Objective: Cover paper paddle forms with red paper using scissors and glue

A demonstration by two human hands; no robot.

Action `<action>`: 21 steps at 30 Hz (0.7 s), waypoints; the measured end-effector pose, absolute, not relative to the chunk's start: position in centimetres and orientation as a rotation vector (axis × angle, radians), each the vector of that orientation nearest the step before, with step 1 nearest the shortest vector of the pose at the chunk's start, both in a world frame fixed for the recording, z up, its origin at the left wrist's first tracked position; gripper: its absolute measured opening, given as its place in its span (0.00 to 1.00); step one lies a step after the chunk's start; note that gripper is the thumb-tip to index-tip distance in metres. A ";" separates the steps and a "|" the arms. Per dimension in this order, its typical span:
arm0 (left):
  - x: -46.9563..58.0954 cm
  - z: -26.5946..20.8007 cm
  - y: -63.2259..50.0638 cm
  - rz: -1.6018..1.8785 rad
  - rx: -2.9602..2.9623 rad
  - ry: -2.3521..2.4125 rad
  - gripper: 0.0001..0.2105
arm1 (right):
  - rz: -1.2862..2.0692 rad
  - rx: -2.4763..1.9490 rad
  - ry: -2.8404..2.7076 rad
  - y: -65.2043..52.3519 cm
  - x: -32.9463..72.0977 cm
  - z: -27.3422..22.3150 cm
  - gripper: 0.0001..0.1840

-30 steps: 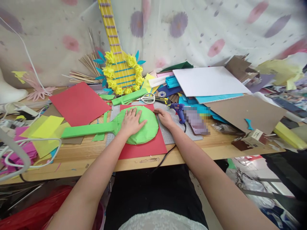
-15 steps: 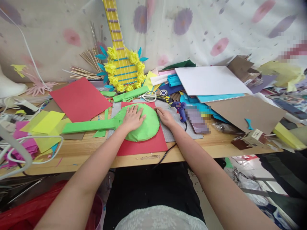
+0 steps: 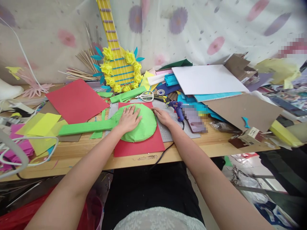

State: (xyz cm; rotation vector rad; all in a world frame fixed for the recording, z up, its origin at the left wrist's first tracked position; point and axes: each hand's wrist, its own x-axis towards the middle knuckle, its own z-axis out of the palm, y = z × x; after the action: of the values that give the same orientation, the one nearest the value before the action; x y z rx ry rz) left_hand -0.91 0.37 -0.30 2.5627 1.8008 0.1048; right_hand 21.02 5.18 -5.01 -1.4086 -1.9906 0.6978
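My left hand (image 3: 129, 118) lies flat with fingers spread on a green crepe-paper-covered banjo shape (image 3: 144, 129), pressing its round body. The shape's long neck points left. Under the round body is a sheet of red paper (image 3: 141, 149), showing at its lower side and top. My right hand (image 3: 162, 117) is at the upper right rim of the round body, fingers closed together; whatever the fingertips hold is hidden or too small to make out. A grey cutting mat (image 3: 168, 135) lies beneath the red sheet.
Behind the green shape lie scissors (image 3: 146, 95) and a green paper roll (image 3: 129, 94). A purple glue gun (image 3: 177, 111) and a phone (image 3: 193, 118) sit to the right. A yellow flowered paper guitar (image 3: 121, 72) leans at the back. White board (image 3: 208, 78) covers paper scraps.
The camera view has shifted slightly, so everything appears a little further left. Both hands keep nearly the same places on the green shape.
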 end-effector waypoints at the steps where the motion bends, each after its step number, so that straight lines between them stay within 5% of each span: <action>1: -0.9 -0.3 0.4 0.104 2.564 1.801 0.28 | 0.692 -1.407 -2.004 5.2 21.0 -5.0 0.19; 21: -0.9 0.0 0.3 0.064 2.568 1.751 0.29 | 0.722 -1.387 -2.034 5.1 21.2 -4.7 0.23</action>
State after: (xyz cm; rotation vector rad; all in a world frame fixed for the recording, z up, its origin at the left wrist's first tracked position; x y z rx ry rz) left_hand -0.91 0.32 0.02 2.5681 1.7512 0.0636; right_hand 21.24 5.08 -4.71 -1.3872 -2.0335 0.7224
